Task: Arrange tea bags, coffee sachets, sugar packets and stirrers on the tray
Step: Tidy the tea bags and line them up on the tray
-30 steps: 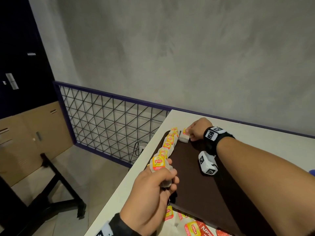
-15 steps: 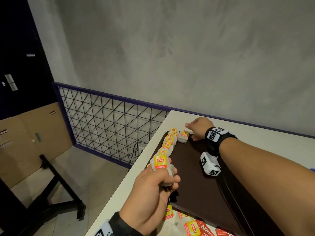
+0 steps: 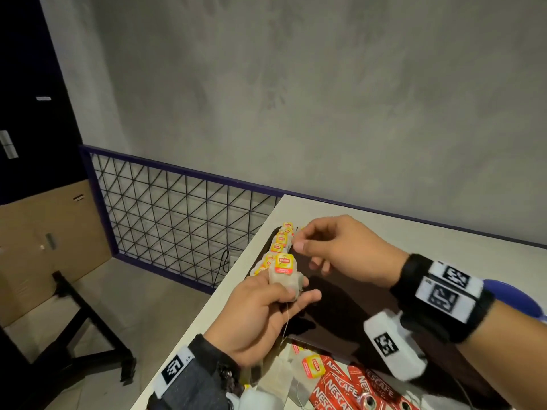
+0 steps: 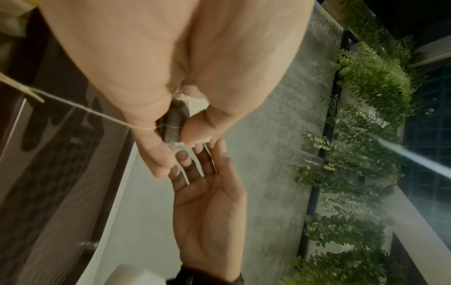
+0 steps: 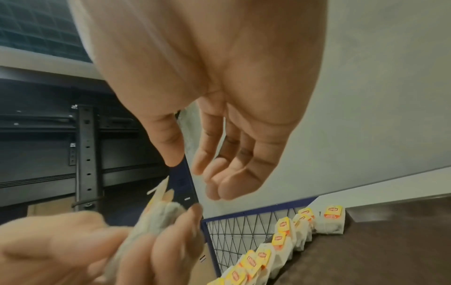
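My left hand (image 3: 293, 291) grips a small bundle of white tea bags (image 3: 284, 269) with a yellow tag, raised above the near left edge of the dark brown tray (image 3: 340, 306). A string (image 3: 285, 321) hangs from the bundle. In the right wrist view the bundle (image 5: 158, 214) sits between my left fingers. My right hand (image 3: 299, 239) hovers just beyond it, fingers relaxed and empty, as the right wrist view (image 5: 195, 167) confirms. A row of tea bags (image 3: 281, 241) lines the tray's left edge, and one more tea bag (image 5: 332, 219) stands beside the row's far end.
Red Nescafe sachets (image 3: 340, 386) and a loose tea bag (image 3: 312, 368) lie on the white table (image 3: 384, 226) in front of the tray. A wire-mesh railing (image 3: 177, 211) runs left of the table, with a grey wall behind.
My right hand let go of the tea bag at the tray's far end and drew back toward my left hand. The left hand lifted its bundle a little.
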`<state>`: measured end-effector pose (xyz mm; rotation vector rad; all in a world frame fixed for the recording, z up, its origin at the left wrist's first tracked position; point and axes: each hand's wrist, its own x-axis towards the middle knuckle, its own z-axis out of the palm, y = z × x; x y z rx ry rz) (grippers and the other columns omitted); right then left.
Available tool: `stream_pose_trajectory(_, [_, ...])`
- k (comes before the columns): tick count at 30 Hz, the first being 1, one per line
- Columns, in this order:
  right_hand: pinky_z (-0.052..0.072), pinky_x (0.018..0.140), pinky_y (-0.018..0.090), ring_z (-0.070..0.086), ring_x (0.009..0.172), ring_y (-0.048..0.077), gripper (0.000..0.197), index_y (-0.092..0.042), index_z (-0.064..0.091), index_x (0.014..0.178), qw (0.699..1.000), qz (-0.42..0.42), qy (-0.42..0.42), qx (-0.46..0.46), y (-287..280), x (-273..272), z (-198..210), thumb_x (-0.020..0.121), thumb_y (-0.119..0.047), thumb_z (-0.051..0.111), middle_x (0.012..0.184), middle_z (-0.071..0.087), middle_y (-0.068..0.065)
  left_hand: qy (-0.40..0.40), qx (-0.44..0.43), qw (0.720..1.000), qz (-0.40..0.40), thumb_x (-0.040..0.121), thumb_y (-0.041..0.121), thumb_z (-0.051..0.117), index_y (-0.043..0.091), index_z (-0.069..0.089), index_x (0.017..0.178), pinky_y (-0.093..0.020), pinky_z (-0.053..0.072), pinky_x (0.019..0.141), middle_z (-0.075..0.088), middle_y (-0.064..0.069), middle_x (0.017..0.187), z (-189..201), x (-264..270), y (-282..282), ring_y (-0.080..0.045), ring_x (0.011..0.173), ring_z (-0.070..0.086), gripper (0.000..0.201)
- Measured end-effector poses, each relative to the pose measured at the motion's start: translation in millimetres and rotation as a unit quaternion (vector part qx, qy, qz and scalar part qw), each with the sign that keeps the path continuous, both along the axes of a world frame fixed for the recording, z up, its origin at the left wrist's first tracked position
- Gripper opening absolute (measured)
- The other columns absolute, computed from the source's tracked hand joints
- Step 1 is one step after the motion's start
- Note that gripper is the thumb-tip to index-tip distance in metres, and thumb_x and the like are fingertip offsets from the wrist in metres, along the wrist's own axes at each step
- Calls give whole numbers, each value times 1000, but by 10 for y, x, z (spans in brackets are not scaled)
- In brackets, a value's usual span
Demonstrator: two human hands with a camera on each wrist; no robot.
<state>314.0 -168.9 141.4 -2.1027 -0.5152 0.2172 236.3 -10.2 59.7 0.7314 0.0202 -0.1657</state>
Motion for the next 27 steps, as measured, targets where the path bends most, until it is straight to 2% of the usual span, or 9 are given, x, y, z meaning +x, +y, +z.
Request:
stream_pose_trajectory(2, [54,62,28,65,67,12,15,-16,77,104,1000,-1,-1,-1,-62,-156,-6,95,-27,74,95,76,12,-11,2,999,-35,93,-21,45,-19,54,125,-35,63,82,62,-37,118,-4,-15,-4,-53,113,65,33])
stream_pose_trajectory(4, [53,62,24,64,66,7,16,-18,78,103,1000,-3,2,-1,-117,-276,-7,94,-31,74,88,77,2,-39,8,996,-74,91,-17,51,-14,53,132,-37,61,89,60,-36,132,-16,-26,-14,-50,117,65,42])
stream_pose_trajectory(7, [53,62,18,66,65,4,18,-21,79,99,1000,-10,-7,18,-170,-392,-26,93,-36,74,79,76,-8,-60,36,993,-100,91,-14,51,-6,54,136,-33,59,93,64,-29,132,-18,-37,-31,-45,117,67,46])
stream_pose_trajectory(9, [56,68,17,73,77,9,16,-19,79,98,1000,-13,-12,25,-173,-432,-62,91,-33,76,88,79,-4,-59,48,992,-105,95,-16,48,-4,54,136,-31,60,92,65,-29,131,-17,-39,-34,-44,117,67,44])
stream_pose_trajectory(12, [61,77,24,75,85,10,10,-21,79,94,999,-22,-46,4,-167,-438,-125,91,-30,78,91,79,-5,-51,55,992,-102,96,-18,45,-5,54,136,-29,61,88,67,-28,129,-15,-46,-27,-42,114,69,43])
stream_pose_trajectory(17, [52,61,15,67,64,2,9,-15,78,94,999,-30,-31,16,-179,-419,-103,93,-23,76,80,76,-2,-51,55,993,-93,96,-16,45,-8,54,133,-29,61,85,68,-30,126,8,-48,-32,-42,109,70,39])
stream_pose_trajectory(20, [57,66,26,67,66,14,10,-11,76,96,998,-45,-4,46,-193,-385,-76,94,-21,75,83,75,14,-33,53,995,-72,96,-12,48,-12,61,119,-34,62,83,70,-30,120,38,-62,-31,-47,110,69,27])
stream_pose_trajectory(22, [59,66,28,68,69,19,11,-5,76,97,995,-59,19,72,-202,-359,-61,94,-15,74,87,75,20,-12,42,998,-41,97,-10,50,-14,63,105,-38,63,81,71,-30,115,57,-63,-15,-49,110,68,16])
stream_pose_trajectory(27, [60,60,27,69,67,20,11,0,72,104,987,-60,73,130,-182,-314,-90,93,0,71,85,74,19,3,73,997,2,98,-5,54,-8,63,120,-26,61,71,75,-22,108,32,-22,1,-32,91,75,24])
